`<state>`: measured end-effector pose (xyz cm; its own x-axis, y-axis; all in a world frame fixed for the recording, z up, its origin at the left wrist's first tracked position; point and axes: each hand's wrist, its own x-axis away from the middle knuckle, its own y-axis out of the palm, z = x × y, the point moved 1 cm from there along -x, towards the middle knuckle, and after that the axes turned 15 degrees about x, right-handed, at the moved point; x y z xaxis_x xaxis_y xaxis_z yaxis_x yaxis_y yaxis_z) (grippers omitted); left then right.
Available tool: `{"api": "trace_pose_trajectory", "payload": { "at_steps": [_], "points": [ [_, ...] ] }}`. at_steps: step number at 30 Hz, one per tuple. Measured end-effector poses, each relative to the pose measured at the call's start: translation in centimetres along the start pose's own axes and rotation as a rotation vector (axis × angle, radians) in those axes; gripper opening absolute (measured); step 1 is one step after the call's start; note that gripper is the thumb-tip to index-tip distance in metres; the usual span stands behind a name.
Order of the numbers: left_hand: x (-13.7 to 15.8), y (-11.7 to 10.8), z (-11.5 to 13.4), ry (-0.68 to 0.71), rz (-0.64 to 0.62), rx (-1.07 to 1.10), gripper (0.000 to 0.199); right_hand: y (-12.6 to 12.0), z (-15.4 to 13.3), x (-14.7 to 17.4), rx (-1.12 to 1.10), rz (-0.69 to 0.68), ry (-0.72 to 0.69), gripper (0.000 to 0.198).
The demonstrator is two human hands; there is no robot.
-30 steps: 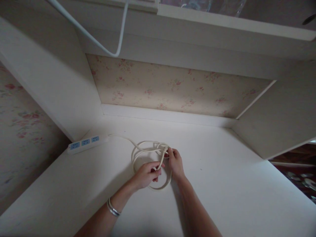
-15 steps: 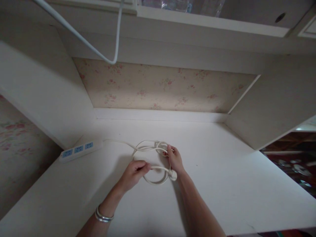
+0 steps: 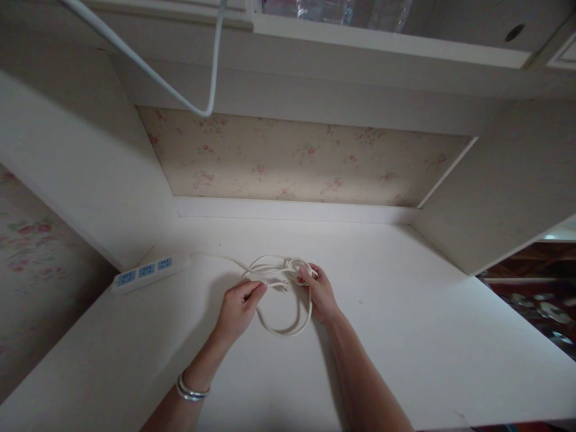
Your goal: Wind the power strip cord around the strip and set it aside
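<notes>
A white power cord (image 3: 294, 331) lies in loose, tangled loops on the white surface, and a thin length of it runs left to a power strip (image 3: 150, 275) with blue sockets. My left hand (image 3: 238, 305) is closed in a pinch on the cord close to its plug end (image 3: 282, 287), which points right, inside the loops. The plug's exact shape is hard to make out. On the right side of the coil, my right hand (image 3: 321, 294) has thumb and fingers closed around the bunched loops. One big loop hangs toward me between both hands.
The white tabletop (image 3: 405, 336) is bounded by side panels and a floral back wall (image 3: 306, 159). Overhead are a shelf (image 3: 391, 41) with clear plastic items on it and a bent white rod (image 3: 204, 113) at upper left.
My left hand has moved slightly left and up with the cord, drawing the plug end from beside my right wrist to the middle of the loops. My right hand stays nearly in place.
</notes>
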<state>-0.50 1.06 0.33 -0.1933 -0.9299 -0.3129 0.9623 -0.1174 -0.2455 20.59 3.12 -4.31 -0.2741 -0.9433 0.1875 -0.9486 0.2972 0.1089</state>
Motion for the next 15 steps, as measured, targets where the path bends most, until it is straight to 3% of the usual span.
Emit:
{"api": "trace_pose_trajectory", "payload": {
  "at_steps": [7,15],
  "points": [
    [0.3,0.6,-0.2,0.118,-0.112,-0.162,0.029,0.2,0.0,0.4,0.035,-0.058,-0.038,0.069],
    [-0.2,0.1,-1.8,0.153,-0.213,-0.447,0.027,0.1,-0.3,0.2,-0.09,-0.009,-0.052,0.062]
  ]
}}
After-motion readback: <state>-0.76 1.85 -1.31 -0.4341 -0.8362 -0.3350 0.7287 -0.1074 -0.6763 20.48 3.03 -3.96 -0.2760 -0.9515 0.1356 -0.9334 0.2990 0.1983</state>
